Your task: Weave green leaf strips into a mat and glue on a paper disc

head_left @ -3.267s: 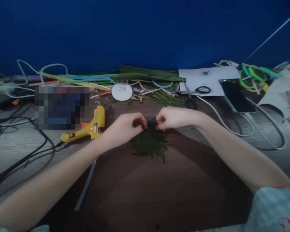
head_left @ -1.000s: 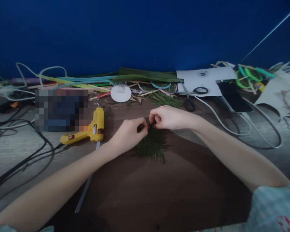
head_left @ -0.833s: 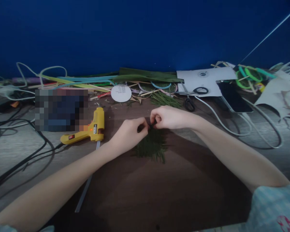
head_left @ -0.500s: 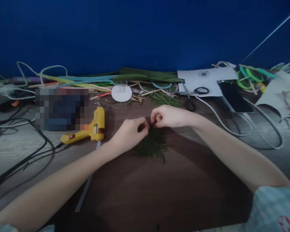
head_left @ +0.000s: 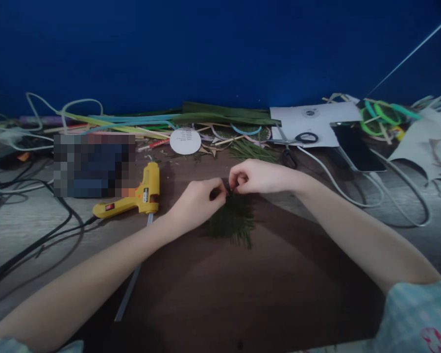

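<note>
A dark green fringed bunch of thin leaf strips (head_left: 231, 220) lies on the dark brown board (head_left: 264, 299) in front of me. My left hand (head_left: 200, 203) is closed in a pinch at the bunch's upper edge, thumb and forefinger forming a loop. Close beside it, my right hand (head_left: 252, 176) pinches at the top of the same greenery with its fingers curled. The two sets of fingertips nearly meet. They cover the top of the bunch, so the exact spot each one grips is hard to see.
Left of my hands lies a yellow hot glue gun (head_left: 145, 191) with a clear glue stick (head_left: 132, 289) sticking out. Behind are a white paper disc (head_left: 185, 141), cut green strips (head_left: 252, 149), long leaves (head_left: 224, 115), scissors (head_left: 306, 138) and a phone (head_left: 360, 149) with a white cable.
</note>
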Demonstrator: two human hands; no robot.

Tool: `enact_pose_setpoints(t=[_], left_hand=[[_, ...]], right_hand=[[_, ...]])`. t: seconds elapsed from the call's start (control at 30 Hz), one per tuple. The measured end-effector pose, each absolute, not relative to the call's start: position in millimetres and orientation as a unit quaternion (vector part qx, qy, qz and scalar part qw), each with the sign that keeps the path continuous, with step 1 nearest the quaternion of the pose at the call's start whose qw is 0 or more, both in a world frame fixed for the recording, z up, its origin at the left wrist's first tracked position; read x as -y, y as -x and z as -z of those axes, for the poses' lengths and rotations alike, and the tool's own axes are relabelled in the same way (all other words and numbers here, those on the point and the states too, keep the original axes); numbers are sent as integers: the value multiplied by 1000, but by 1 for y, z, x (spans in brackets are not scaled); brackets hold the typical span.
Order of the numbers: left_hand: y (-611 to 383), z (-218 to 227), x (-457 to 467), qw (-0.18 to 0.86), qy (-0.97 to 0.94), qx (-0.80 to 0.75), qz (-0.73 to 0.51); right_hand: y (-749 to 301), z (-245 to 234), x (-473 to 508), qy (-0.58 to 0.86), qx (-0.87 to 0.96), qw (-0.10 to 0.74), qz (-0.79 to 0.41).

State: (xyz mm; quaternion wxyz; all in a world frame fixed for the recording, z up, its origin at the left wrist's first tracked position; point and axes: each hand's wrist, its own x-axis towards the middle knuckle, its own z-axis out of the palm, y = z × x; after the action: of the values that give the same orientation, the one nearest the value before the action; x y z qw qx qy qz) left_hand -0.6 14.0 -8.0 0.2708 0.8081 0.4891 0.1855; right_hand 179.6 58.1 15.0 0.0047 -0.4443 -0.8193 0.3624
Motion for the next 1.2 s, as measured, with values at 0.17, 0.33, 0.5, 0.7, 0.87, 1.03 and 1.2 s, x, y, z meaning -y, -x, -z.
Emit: enact_pose_setpoints(t=[0.17, 0.33, 0.5, 0.7, 0.87, 1.03, 1.2], left_hand=[[0, 6, -13, 269, -810, -490, -179], [0, 5, -13, 274, -808, -488, -184], [0, 5, -13, 272, -809, -488, -182], [0, 6, -13, 275, -807, -491, -177], [0, 6, -13, 277, -807, -489, -178], [0, 6, -14, 276, -808, -489, -179], [0, 6, -13, 272, -808, -490, -182]], right_hand=[[-179, -12, -58, 441, 822, 2, -360], [-181, -14, -58, 450, 819, 8, -356], [-181, -15, -57, 451, 825, -4, -341], [-181, -13, -58, 447, 827, -4, -343], [-181, -14, -56, 449, 834, -5, -320], [-180, -15, -56, 454, 822, -12, -344], [-180, -12, -58, 451, 807, -13, -381]])
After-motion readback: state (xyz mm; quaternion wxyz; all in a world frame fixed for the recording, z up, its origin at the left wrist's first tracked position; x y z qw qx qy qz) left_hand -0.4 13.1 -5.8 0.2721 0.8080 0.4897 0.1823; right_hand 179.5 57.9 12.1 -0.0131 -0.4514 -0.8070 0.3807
